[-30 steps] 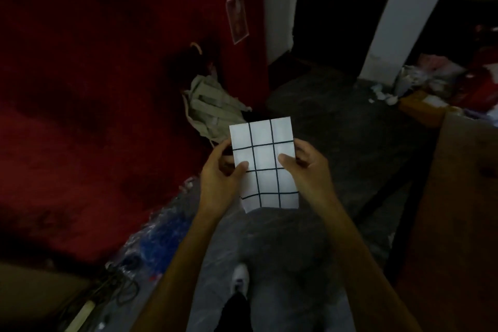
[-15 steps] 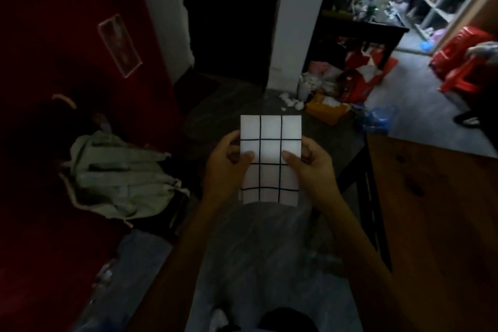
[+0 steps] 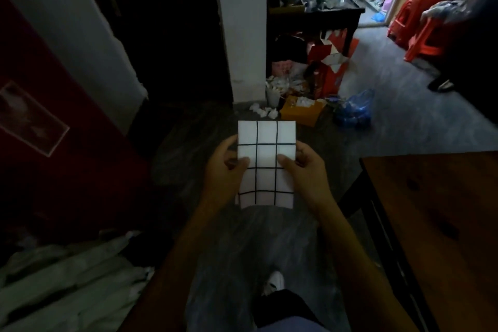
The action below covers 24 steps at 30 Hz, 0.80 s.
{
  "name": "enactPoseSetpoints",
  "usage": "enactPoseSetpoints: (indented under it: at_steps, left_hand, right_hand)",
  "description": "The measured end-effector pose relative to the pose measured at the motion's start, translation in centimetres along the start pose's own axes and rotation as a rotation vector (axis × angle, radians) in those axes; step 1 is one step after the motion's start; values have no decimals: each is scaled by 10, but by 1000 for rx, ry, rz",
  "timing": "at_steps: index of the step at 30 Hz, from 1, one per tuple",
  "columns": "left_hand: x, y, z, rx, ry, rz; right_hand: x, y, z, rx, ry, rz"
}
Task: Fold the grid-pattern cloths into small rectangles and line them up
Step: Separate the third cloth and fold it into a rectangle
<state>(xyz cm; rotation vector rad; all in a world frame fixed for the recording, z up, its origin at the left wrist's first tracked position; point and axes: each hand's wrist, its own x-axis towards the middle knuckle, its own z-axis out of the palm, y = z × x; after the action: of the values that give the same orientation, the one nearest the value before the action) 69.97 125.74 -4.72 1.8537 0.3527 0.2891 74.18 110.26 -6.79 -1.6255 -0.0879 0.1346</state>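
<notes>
Head cam shows one grid cloth [image 3: 266, 163] already folded into a small rectangle, held mid-air over the floor. Left hand [image 3: 225, 170] and right hand [image 3: 305, 168] each have a closed grip on its side edges, thumbs on top. Guessing it's about ready to set on the wooden surface [image 3: 436, 224]; no lined-up row visible yet. No readable writing anywhere.

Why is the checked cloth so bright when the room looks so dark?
In the head view, the white cloth catches the light and nearly washes out; the red wall and wooden table stay dim; straight edges bend near the frame's borders.
</notes>
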Motion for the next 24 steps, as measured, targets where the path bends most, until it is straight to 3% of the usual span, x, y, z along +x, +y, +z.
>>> enactPoseSetpoints:
  at_steps: [4,13,19,24]
  left_hand:
    - [91,28,34,74,-39,76]
    - [225,51,131,7,-176,94]
    - [322,37,193,-7,-356,144]
    - [408,35,248,-4,-569,227]
  right_hand:
    - [86,-15,-20,-11,58,-34]
    - [203,-18,-85,32,290,26]
    - [275,4,-109,23,420,72]
    - [339,8,-125,-34,622,100]
